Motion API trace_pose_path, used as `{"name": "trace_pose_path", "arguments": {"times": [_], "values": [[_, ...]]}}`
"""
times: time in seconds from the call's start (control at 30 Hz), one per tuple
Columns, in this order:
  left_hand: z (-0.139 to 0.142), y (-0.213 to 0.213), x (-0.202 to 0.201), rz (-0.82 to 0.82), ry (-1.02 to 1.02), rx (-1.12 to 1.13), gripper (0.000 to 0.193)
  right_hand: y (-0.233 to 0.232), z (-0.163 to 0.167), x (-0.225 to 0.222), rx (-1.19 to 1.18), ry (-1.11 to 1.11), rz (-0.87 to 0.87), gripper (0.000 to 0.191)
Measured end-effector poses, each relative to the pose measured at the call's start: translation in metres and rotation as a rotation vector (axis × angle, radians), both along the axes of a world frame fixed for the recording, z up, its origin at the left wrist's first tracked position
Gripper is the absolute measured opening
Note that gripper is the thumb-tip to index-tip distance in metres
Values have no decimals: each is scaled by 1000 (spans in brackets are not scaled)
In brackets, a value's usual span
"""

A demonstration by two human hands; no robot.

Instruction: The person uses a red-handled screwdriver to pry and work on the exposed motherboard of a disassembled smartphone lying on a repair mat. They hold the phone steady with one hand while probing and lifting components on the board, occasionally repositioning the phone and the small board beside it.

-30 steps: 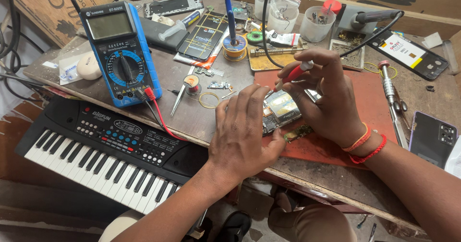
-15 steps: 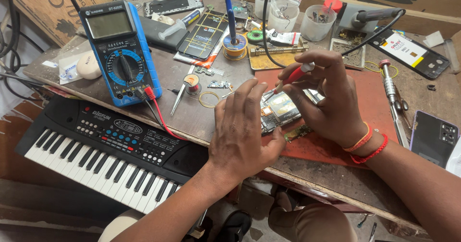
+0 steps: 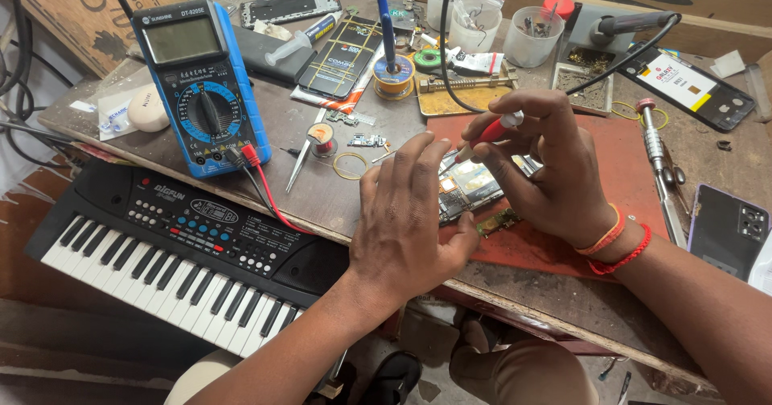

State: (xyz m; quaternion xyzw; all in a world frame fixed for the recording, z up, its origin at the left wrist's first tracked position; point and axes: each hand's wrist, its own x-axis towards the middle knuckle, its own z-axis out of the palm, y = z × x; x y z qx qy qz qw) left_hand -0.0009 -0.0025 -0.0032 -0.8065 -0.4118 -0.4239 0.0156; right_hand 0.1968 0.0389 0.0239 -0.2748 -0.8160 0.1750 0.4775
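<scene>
The opened phone board [image 3: 469, 189] is being steadied on the red mat [image 3: 595, 172] by the left hand [image 3: 410, 220], fingers spread flat. A red-tipped probe [image 3: 492, 129] is being pinched by the right hand [image 3: 547, 172] just above the board.
</scene>
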Motion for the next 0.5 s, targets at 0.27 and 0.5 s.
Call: {"name": "trace_pose_path", "arguments": {"times": [0.27, 0.5], "values": [[0, 0, 1, 28, 9, -12, 82, -1, 0, -1, -7, 3, -5, 39], [0, 0, 0, 27, 20, -4, 79, -2, 1, -1, 12, -14, -1, 39]]}}
